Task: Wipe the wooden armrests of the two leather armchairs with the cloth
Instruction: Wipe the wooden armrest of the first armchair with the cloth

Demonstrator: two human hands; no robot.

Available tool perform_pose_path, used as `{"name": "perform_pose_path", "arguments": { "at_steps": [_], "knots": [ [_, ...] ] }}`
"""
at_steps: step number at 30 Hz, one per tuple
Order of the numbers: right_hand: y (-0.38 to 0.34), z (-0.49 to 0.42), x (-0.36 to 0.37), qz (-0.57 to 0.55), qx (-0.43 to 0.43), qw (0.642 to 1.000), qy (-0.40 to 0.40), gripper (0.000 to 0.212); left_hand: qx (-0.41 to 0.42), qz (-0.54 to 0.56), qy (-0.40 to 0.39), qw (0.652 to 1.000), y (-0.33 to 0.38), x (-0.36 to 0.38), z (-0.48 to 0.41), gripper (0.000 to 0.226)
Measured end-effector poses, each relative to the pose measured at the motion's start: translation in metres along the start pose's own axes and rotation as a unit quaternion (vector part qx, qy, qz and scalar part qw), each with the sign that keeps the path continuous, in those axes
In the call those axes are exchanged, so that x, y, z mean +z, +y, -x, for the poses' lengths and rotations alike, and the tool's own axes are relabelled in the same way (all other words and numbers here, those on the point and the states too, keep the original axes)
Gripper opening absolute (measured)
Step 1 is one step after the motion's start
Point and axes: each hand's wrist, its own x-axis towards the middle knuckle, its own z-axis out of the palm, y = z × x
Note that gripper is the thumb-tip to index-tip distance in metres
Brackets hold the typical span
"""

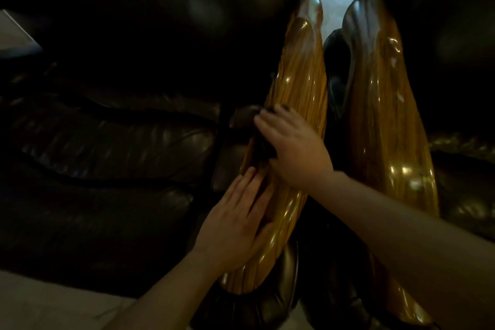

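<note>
Right hand (pixel 290 149) presses a dark cloth (pixel 263 146) onto the left armchair's wooden armrest (pixel 297 83), fingers curled over it; cloth sits under the fingertips. Left hand (pixel 235 225) lies flat on the same armrest just below, fingers straight, together, holding nothing. 2nd armrest (pixel 375 104) lies right of both hands, untouched.

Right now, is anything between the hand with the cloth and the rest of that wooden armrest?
Only the left hand, lying flat on the armrest just below the right hand and its dark cloth. Above, the wood looks clear.
</note>
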Motion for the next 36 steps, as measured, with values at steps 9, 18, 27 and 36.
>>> {"name": "perform_pose_path", "arguments": {
  "at_steps": [9, 18, 27, 36],
  "knots": [
    [0.017, -0.017, -0.008, -0.043, 0.093, 0.994, 0.043, 0.057, 0.001, 0.020, -0.008, 1.000, -0.001, -0.008, 0.017, 0.062],
    [-0.067, 0.082, 0.018, -0.066, -0.070, 0.995, -0.013, 0.053, 0.033, 0.083, 0.090, 0.992, -0.013, -0.028, 0.042, 0.026],
    [-0.089, 0.134, 0.037, -0.100, -0.219, 0.971, -0.003, 0.024, -0.010, 0.083, 0.066, 0.994, -0.013, -0.040, 0.029, 0.038],
    [-0.042, 0.163, -0.036, -0.152, -0.033, 0.988, 0.011, 0.032, -0.021, 0.050, 0.013, 0.998, -0.005, -0.040, 0.002, 0.052]
  ]
}}
